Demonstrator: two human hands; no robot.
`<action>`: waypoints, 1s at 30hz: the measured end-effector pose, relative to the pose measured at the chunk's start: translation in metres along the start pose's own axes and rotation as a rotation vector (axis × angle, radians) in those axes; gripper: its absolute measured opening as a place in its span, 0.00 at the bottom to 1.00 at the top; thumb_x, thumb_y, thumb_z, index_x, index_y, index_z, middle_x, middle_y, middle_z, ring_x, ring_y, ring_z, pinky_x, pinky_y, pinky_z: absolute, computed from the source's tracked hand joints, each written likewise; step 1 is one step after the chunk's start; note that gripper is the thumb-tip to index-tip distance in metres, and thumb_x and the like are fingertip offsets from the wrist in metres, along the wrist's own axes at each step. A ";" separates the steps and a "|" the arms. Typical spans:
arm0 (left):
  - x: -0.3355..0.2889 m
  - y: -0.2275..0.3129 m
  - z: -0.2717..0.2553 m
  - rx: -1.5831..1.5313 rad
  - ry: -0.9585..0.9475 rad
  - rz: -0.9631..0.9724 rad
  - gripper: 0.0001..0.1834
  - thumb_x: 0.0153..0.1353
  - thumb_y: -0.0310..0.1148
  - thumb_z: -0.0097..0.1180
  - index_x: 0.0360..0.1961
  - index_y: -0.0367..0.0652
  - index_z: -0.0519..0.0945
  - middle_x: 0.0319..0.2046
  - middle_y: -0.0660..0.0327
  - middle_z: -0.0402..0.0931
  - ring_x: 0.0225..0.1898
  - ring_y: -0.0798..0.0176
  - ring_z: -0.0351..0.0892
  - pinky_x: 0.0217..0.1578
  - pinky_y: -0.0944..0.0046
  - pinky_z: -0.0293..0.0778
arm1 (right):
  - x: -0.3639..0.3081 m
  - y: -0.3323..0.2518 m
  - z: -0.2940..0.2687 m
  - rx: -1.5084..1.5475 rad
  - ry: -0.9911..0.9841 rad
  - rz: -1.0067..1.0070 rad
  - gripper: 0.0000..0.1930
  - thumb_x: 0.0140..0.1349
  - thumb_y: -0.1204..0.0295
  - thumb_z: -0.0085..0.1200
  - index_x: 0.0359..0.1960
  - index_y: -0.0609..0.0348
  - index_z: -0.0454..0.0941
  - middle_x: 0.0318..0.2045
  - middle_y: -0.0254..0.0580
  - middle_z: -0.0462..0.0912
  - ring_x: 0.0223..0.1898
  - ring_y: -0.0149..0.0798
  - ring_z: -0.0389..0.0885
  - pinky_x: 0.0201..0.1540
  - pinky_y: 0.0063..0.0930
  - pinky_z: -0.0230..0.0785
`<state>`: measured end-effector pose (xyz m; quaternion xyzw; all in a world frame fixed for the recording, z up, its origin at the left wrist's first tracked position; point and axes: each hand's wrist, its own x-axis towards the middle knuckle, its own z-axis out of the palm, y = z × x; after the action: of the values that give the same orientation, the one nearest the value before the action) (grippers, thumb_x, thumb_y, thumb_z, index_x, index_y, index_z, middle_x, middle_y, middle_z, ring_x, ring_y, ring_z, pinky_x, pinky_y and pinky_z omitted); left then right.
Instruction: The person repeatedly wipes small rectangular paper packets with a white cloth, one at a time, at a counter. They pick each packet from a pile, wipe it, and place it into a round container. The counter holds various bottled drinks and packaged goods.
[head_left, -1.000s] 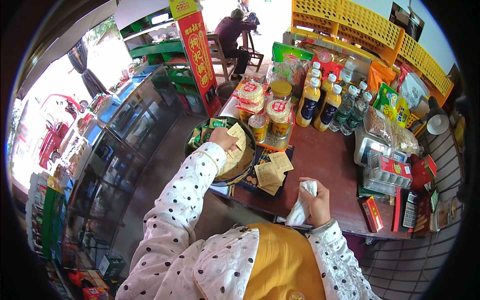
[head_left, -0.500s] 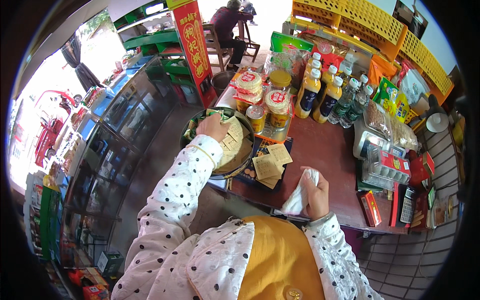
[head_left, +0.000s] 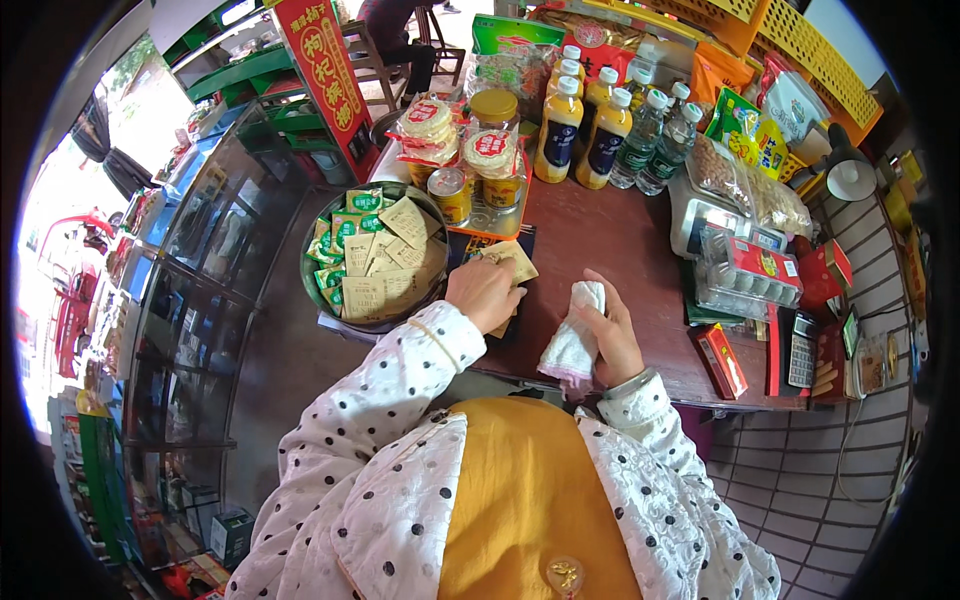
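My left hand [head_left: 484, 294] is over a small pile of tan paper packets [head_left: 521, 263] on the table, its fingers curled onto them and their tips partly hidden. Beside it on the left stands a round metal tin [head_left: 309, 283] holding more tan packets [head_left: 385, 290] and several green packets [head_left: 330, 247]. A folded white cloth [head_left: 574, 338] hangs from my right hand [head_left: 615, 335], pinched between thumb and fingers just above the table's near edge.
Behind the hands stand cans [head_left: 450, 196], wrapped round packs [head_left: 426, 128], yellow drink bottles [head_left: 559, 130] and water bottles [head_left: 670, 150] on the reddish-brown table [head_left: 590, 235]. To the right are a scale [head_left: 700, 215], clear egg boxes [head_left: 745, 272] and a calculator [head_left: 801, 350]. A glass display case [head_left: 215, 270] lies left.
My left hand has left the tin and come right and nearer, onto the tan packets on the table. The right hand still holds the cloth, and the head view has shifted.
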<state>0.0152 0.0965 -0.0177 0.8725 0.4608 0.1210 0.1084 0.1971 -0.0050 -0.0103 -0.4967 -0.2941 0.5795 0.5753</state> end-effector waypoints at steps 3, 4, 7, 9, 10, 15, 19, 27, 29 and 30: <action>0.015 -0.001 0.029 0.080 0.056 -0.069 0.27 0.52 0.49 0.61 0.45 0.36 0.78 0.39 0.46 0.79 0.44 0.47 0.77 0.43 0.54 0.73 | -0.005 -0.006 -0.003 0.116 -0.086 0.000 0.35 0.57 0.81 0.51 0.67 0.56 0.54 0.47 0.45 0.74 0.48 0.40 0.76 0.50 0.32 0.71; 0.018 -0.002 0.038 0.111 0.099 -0.101 0.29 0.52 0.50 0.61 0.45 0.35 0.78 0.42 0.45 0.78 0.47 0.47 0.76 0.45 0.54 0.72 | -0.004 -0.006 -0.007 0.169 -0.141 0.023 0.36 0.55 0.82 0.51 0.67 0.56 0.53 0.48 0.46 0.74 0.50 0.41 0.75 0.51 0.32 0.70; 0.024 0.000 0.052 0.155 0.017 -0.179 0.33 0.50 0.52 0.62 0.49 0.36 0.76 0.47 0.46 0.76 0.51 0.46 0.74 0.49 0.49 0.69 | -0.010 -0.009 -0.018 0.265 -0.221 0.042 0.35 0.50 0.87 0.51 0.64 0.59 0.59 0.49 0.48 0.76 0.51 0.43 0.76 0.52 0.35 0.71; 0.026 0.002 0.053 0.153 -0.027 -0.180 0.31 0.50 0.51 0.62 0.47 0.37 0.76 0.46 0.46 0.76 0.50 0.47 0.75 0.48 0.49 0.69 | -0.011 -0.008 -0.026 0.221 -0.177 0.073 0.29 0.50 0.87 0.52 0.58 0.62 0.65 0.45 0.47 0.78 0.47 0.42 0.79 0.51 0.35 0.72; 0.026 0.003 0.053 0.135 -0.047 -0.178 0.30 0.50 0.50 0.62 0.46 0.37 0.76 0.44 0.46 0.77 0.48 0.47 0.76 0.47 0.49 0.70 | -0.011 -0.007 -0.030 0.199 -0.155 0.088 0.26 0.51 0.86 0.52 0.55 0.63 0.68 0.43 0.46 0.79 0.45 0.42 0.80 0.50 0.35 0.73; 0.026 0.005 0.055 0.111 0.029 -0.119 0.20 0.55 0.44 0.57 0.39 0.38 0.78 0.34 0.47 0.80 0.37 0.46 0.80 0.37 0.50 0.73 | -0.010 -0.003 -0.043 0.253 -0.056 0.027 0.16 0.56 0.78 0.58 0.46 0.62 0.72 0.33 0.39 0.79 0.32 0.34 0.81 0.39 0.29 0.75; 0.027 -0.005 0.066 0.068 0.106 -0.106 0.12 0.57 0.36 0.50 0.38 0.40 0.77 0.26 0.48 0.80 0.30 0.45 0.81 0.33 0.47 0.73 | -0.008 -0.009 -0.054 0.312 -0.070 0.080 0.15 0.62 0.62 0.53 0.45 0.58 0.70 0.31 0.36 0.77 0.28 0.34 0.78 0.31 0.28 0.73; 0.009 0.010 0.028 -0.612 0.158 -0.197 0.16 0.68 0.36 0.43 0.46 0.34 0.73 0.36 0.47 0.79 0.38 0.45 0.79 0.38 0.53 0.71 | -0.010 -0.026 -0.031 0.362 -0.016 -0.212 0.21 0.65 0.75 0.47 0.60 0.58 0.63 0.49 0.40 0.75 0.49 0.38 0.76 0.52 0.35 0.69; 0.002 0.026 0.030 -1.067 0.133 -0.169 0.17 0.70 0.33 0.40 0.53 0.36 0.72 0.44 0.53 0.78 0.44 0.56 0.77 0.46 0.60 0.70 | -0.008 -0.026 -0.023 0.242 -0.020 -0.304 0.21 0.65 0.79 0.46 0.60 0.59 0.63 0.52 0.41 0.74 0.52 0.36 0.74 0.55 0.33 0.67; -0.002 0.035 0.030 -1.293 0.117 -0.158 0.18 0.71 0.32 0.38 0.57 0.36 0.71 0.47 0.56 0.77 0.48 0.62 0.75 0.50 0.63 0.70 | -0.008 -0.027 -0.014 0.127 -0.012 -0.355 0.21 0.65 0.80 0.46 0.61 0.60 0.62 0.53 0.42 0.74 0.53 0.35 0.74 0.56 0.31 0.67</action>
<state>0.0507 0.0733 -0.0361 0.5868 0.3628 0.4128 0.5946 0.2191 -0.0116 0.0116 -0.3963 -0.3432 0.4894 0.6969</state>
